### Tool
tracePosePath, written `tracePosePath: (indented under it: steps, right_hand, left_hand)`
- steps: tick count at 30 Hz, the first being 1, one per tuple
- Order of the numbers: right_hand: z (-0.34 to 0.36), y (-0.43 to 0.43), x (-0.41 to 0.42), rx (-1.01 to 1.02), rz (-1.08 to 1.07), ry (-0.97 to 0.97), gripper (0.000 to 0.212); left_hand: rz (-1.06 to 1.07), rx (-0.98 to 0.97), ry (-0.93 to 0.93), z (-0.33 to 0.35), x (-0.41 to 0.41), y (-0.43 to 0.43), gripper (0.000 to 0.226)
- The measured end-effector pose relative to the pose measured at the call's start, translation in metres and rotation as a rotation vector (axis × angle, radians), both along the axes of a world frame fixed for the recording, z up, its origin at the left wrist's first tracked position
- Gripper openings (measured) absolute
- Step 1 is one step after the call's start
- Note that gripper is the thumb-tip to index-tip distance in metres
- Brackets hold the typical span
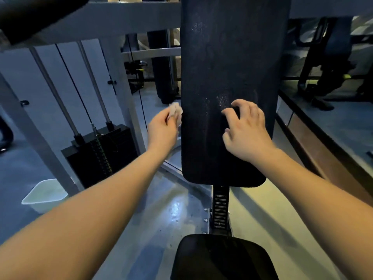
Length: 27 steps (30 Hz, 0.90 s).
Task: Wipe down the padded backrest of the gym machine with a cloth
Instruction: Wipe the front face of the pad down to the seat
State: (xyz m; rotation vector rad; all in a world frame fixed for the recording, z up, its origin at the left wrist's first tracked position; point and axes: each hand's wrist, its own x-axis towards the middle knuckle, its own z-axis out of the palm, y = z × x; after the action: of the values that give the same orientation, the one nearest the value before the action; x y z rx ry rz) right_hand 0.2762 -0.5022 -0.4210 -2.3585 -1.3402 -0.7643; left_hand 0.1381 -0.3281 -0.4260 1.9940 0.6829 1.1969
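Backrest [228,57] top was cut off by upper edge. Cloth [175,112] at backrest's left edge was blurred, mostly hidden in left hand [161,130]. Under curled fingers [243,106] of right hand [248,134] on backrest: too dark to tell. Seat pad [220,257] below backrest was cropped at bottom.

backrest [232,77]: was smooth black padding, a little shiny, with tiny pale specks
cloth [175,112]: was pale, soft and crumpled
seat [222,257]: was smooth, dull black padding
frame [121,15]: was smooth grey painted metal
floor [171,209]: was hard and shiny
tub [44,196], lower left: looked like pale plastic
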Motion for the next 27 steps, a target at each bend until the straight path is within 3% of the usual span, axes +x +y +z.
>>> tracePosePath:
  steps: [3, 5, 12, 15, 18, 20, 23, 27]
  right_hand:
    - [-0.001, -0.009, 0.003, 0.024, -0.015, 0.039, 0.046]
    - [-0.002, -0.013, 0.003, 0.033, -0.021, 0.053, 0.042]
    - [-0.018, -0.024, -0.003, -0.006, -0.007, 0.104, 0.038]
    - [-0.023, -0.027, -0.01, -0.051, 0.046, 0.156, 0.037]
    - [-0.021, -0.026, -0.017, -0.035, 0.16, 0.28, 0.037]
    - [-0.017, -0.024, -0.021, 0.033, 0.236, 0.399, 0.04]
    - [-0.008, -0.021, -0.03, 0.175, 0.348, 0.63, 0.041]
    - [0.0, -0.024, -0.038, 0.291, 0.375, 0.806, 0.014]
  left_hand:
    - [0.028, 0.435, 0.014, 0.029, 0.033, 0.007, 0.026]
    - [0.066, 0.614, 0.106, 0.03, 0.052, 0.008, 0.028]
    - [0.038, 0.772, 0.27, -0.028, 0.034, -0.007, 0.048]
    - [-0.092, 0.632, 0.385, -0.038, 0.015, -0.024, 0.037]
    - [-0.199, 0.152, 0.389, -0.015, 0.0, -0.031, 0.023]
    - [-0.284, -0.059, 0.307, 0.003, -0.005, -0.035, 0.018]
    - [-0.435, -0.191, 0.239, 0.024, -0.009, -0.045, 0.012]
    - [-0.485, -0.204, 0.249, 0.035, -0.008, -0.054, 0.015]
